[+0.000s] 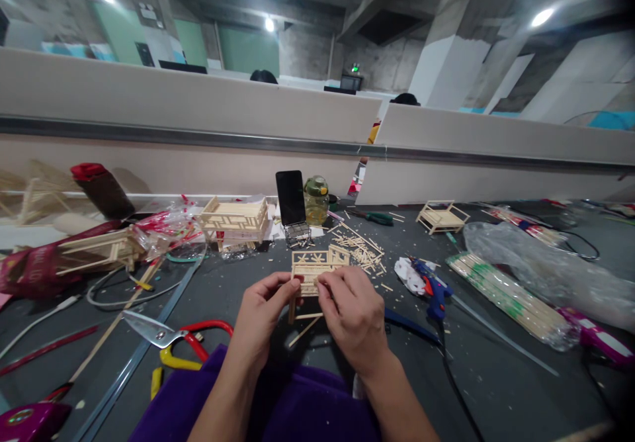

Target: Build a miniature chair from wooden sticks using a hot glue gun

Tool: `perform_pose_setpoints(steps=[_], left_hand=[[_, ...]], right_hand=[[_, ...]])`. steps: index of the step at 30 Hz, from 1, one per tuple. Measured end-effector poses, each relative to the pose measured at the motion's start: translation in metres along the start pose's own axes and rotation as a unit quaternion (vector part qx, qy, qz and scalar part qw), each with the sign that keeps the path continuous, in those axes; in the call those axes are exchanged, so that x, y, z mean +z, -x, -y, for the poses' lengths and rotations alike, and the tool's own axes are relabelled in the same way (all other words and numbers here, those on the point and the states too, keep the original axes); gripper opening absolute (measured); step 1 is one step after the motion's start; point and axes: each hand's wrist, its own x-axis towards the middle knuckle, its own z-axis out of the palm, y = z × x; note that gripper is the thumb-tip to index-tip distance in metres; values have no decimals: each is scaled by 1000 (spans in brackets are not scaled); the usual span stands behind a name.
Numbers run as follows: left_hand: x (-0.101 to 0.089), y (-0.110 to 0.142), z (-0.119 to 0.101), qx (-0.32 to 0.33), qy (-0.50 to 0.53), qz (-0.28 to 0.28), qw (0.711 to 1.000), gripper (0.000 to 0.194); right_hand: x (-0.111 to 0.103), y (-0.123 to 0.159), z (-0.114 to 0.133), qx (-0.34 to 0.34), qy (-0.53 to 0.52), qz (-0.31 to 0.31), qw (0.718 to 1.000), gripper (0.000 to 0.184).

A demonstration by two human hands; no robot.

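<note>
A small model bench made of wooden sticks [307,271] stands on the dark table between my hands. Its back has a lattice pattern, and slats make up the seat. My left hand [265,309] pinches the bench at its left end, thumb on top. Over the right side of the seat, my right hand [354,313] has its thumb and fingers pressed together; what lies between them is hidden. Below the bench a loose stick [304,333] rests at a slant. Behind it lies a heap of short cut sticks [364,247].
Scissors with red and yellow handles [173,339] lie at left, a blue glue gun [436,296] with its cord at right. Bagged sticks [510,296] are farther right. A propped phone [290,197], a bottle [316,200] and two stick models [233,220] [442,217] stand behind.
</note>
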Motion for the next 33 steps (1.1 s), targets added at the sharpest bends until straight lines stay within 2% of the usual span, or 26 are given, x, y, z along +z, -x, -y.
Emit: perform_pose_setpoints(steps=[16, 33], left_hand=[[2, 1, -3, -2, -16, -15, 1000, 24], [2, 2, -3, -5, -32, -8, 999, 27]], right_hand=[[-14, 7, -17, 9, 12, -7, 1000, 17], [-17, 10, -22, 10, 6, 6, 1000, 14]])
